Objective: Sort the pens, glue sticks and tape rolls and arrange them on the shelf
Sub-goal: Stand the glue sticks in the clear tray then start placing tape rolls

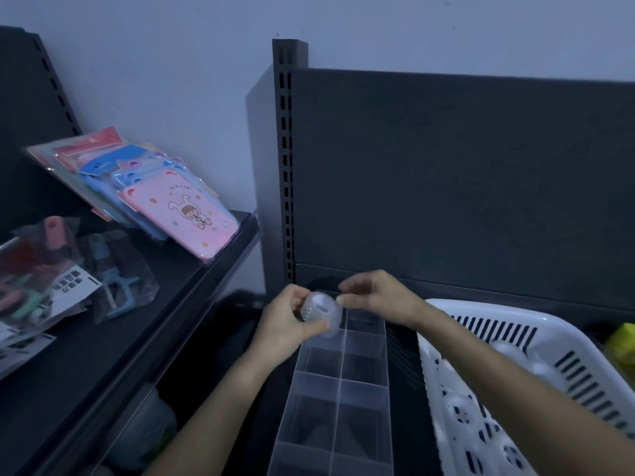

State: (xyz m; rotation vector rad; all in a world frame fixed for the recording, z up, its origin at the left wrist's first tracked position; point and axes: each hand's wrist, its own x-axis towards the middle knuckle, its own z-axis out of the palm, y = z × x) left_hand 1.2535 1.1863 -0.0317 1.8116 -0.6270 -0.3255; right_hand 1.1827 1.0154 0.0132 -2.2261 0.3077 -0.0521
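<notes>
- Far left, dark shelf (192, 290): bagged goods (51, 290) near the front, a leaning stack of pink and blue packaged cards (178, 207) further back.
- Slotted upright post (287, 159) stands between that shelf and the dark back panel (464, 173) on the right.
- Left hand (285, 324): fingers wrapped round a clear tape roll (321, 312), thumb underneath. The roll shows a small dotted patch on its left side.
- Tape roll is held in the air just above the far end of the clear divided organizer (340, 400).
- Right hand (374, 297): fingers pinched together at the roll's right edge, touching it; whether they grip the roll or a loose tape end, cannot tell.
- Organizer runs near to far in two columns of compartments; the visible ones hold nothing.
- Right: white slotted basket (515, 331), with more white rolls (460, 412) inside. Right forearm crosses over its near-left rim.
- Far right edge: something yellow (623, 341), unclear.
</notes>
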